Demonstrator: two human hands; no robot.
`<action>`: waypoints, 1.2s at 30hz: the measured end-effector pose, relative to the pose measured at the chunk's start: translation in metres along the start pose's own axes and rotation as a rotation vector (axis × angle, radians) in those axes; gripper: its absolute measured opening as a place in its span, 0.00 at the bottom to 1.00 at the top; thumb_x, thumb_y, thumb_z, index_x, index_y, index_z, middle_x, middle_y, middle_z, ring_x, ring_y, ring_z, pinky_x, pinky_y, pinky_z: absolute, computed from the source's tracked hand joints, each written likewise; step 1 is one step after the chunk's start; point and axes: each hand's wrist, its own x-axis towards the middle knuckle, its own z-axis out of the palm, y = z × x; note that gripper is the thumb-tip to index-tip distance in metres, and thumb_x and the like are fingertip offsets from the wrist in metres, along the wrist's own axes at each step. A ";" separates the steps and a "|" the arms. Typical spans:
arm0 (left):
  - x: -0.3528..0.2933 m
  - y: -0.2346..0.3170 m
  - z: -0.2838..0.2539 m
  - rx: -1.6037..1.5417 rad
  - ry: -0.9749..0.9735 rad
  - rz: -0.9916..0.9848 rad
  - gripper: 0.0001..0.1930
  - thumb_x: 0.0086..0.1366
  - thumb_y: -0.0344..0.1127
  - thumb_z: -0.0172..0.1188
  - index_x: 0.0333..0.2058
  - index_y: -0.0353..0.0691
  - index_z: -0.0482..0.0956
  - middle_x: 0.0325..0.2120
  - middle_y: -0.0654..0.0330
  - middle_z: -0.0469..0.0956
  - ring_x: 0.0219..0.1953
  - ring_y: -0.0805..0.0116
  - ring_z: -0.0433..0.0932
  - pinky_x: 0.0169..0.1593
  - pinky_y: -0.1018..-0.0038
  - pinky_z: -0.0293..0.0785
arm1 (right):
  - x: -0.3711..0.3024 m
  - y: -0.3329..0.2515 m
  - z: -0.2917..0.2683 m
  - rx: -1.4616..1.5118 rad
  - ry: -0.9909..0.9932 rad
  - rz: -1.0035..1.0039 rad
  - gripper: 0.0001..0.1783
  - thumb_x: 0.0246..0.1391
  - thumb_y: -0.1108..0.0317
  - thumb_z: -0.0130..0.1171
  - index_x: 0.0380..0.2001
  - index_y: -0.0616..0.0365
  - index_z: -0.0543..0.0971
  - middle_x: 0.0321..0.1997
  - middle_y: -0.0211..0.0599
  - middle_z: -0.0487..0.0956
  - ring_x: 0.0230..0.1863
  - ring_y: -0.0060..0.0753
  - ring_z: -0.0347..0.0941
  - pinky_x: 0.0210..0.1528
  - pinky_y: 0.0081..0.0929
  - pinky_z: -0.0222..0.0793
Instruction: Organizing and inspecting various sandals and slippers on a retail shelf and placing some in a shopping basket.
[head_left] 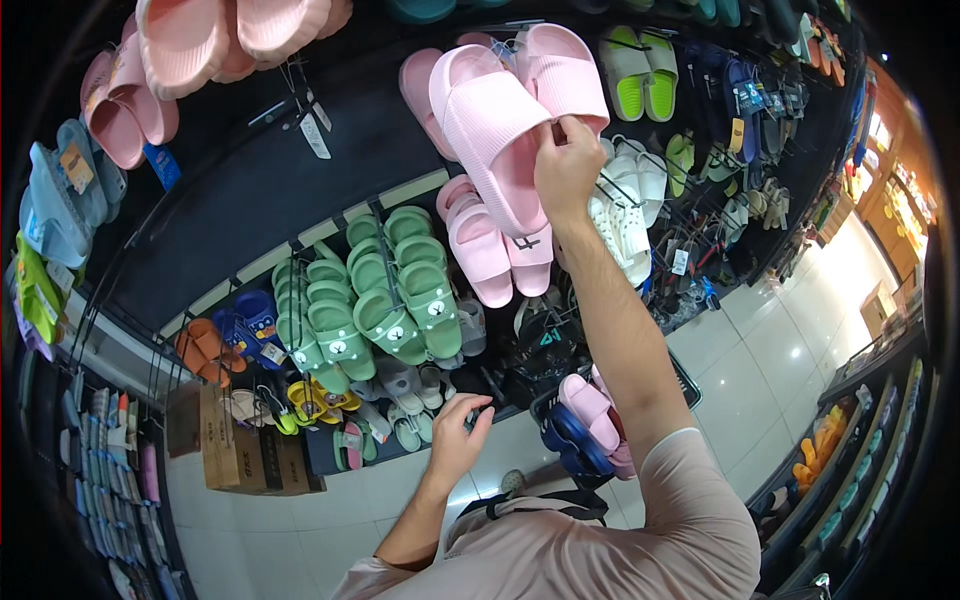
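Observation:
Up at the rack, my right hand [568, 165] is closed on the strap edge of a pair of light pink slides [490, 125], one shoe overlapping the other, soles pointing away. Just below them hangs another pair of pink slides [490, 250] with a dark print on one strap. My left hand [458, 435] is low in front of my body, fingers loosely curled and thumb apart; nothing is plainly held in it. Several green slides with white bear faces [385, 300] hang above and left of that hand.
White clogs [635, 210] hang right of my forearm, green-grey slides [642, 75] above. A dark basket [685, 380] with pink and navy footwear [590, 420] is beside me. Cardboard boxes [250, 450] stand on the tiled floor [760, 370] at lower left; shelves line both sides.

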 end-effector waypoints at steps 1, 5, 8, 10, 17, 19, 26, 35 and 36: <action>0.000 -0.002 -0.002 0.000 0.000 0.000 0.08 0.58 0.26 0.63 0.37 0.32 0.80 0.34 0.52 0.80 0.36 0.56 0.80 0.41 0.68 0.74 | 0.000 0.002 0.005 -0.015 -0.006 0.002 0.09 0.50 0.69 0.63 0.26 0.66 0.79 0.25 0.49 0.78 0.28 0.51 0.75 0.33 0.40 0.68; 0.001 -0.015 -0.009 0.012 0.001 -0.046 0.08 0.58 0.26 0.63 0.37 0.32 0.80 0.34 0.51 0.80 0.36 0.56 0.80 0.41 0.69 0.74 | -0.002 0.012 0.027 -0.032 -0.030 0.019 0.10 0.51 0.67 0.63 0.24 0.65 0.78 0.26 0.49 0.78 0.28 0.50 0.75 0.33 0.41 0.67; 0.002 -0.022 -0.014 0.002 0.000 -0.060 0.08 0.58 0.26 0.63 0.37 0.32 0.80 0.34 0.51 0.80 0.36 0.56 0.80 0.41 0.69 0.74 | -0.004 0.023 0.049 -0.081 -0.125 0.073 0.10 0.50 0.67 0.62 0.24 0.64 0.78 0.26 0.49 0.78 0.29 0.51 0.75 0.33 0.42 0.67; 0.000 -0.027 -0.018 -0.002 0.004 -0.060 0.08 0.58 0.26 0.63 0.37 0.32 0.80 0.34 0.51 0.80 0.36 0.56 0.80 0.41 0.69 0.74 | -0.004 0.030 0.068 -0.074 -0.067 0.033 0.11 0.50 0.67 0.61 0.22 0.64 0.77 0.26 0.49 0.78 0.28 0.52 0.75 0.33 0.43 0.67; -0.012 -0.053 -0.029 0.005 0.000 -0.112 0.08 0.58 0.27 0.64 0.37 0.32 0.81 0.34 0.51 0.80 0.36 0.56 0.80 0.41 0.70 0.75 | 0.002 0.040 0.114 -0.089 -0.079 0.104 0.13 0.51 0.65 0.60 0.20 0.64 0.78 0.24 0.50 0.78 0.28 0.54 0.75 0.33 0.45 0.67; -0.014 -0.053 -0.032 0.033 -0.008 -0.143 0.08 0.59 0.27 0.63 0.37 0.32 0.80 0.34 0.51 0.80 0.36 0.56 0.80 0.40 0.70 0.75 | 0.002 0.044 0.125 -0.113 -0.138 0.204 0.14 0.51 0.63 0.61 0.22 0.64 0.78 0.27 0.51 0.80 0.31 0.55 0.77 0.35 0.45 0.69; -0.020 -0.052 -0.026 0.018 -0.047 -0.177 0.09 0.59 0.27 0.62 0.39 0.31 0.80 0.33 0.52 0.80 0.35 0.61 0.81 0.41 0.73 0.76 | 0.003 0.074 0.134 -0.145 -0.282 0.241 0.16 0.50 0.58 0.62 0.34 0.62 0.83 0.31 0.49 0.83 0.36 0.54 0.80 0.42 0.42 0.73; -0.017 -0.043 0.018 -0.043 -0.178 -0.126 0.09 0.60 0.29 0.63 0.38 0.32 0.80 0.32 0.51 0.80 0.35 0.58 0.80 0.40 0.70 0.75 | -0.096 0.054 -0.027 0.188 -0.586 0.375 0.11 0.55 0.69 0.60 0.36 0.67 0.82 0.24 0.42 0.82 0.24 0.27 0.78 0.30 0.28 0.72; -0.015 -0.040 0.026 -0.040 -0.228 -0.122 0.09 0.60 0.29 0.63 0.38 0.32 0.79 0.32 0.51 0.79 0.35 0.58 0.80 0.40 0.69 0.75 | -0.118 0.064 -0.055 0.194 -0.603 0.394 0.11 0.56 0.69 0.59 0.34 0.67 0.83 0.23 0.40 0.81 0.23 0.25 0.76 0.28 0.27 0.70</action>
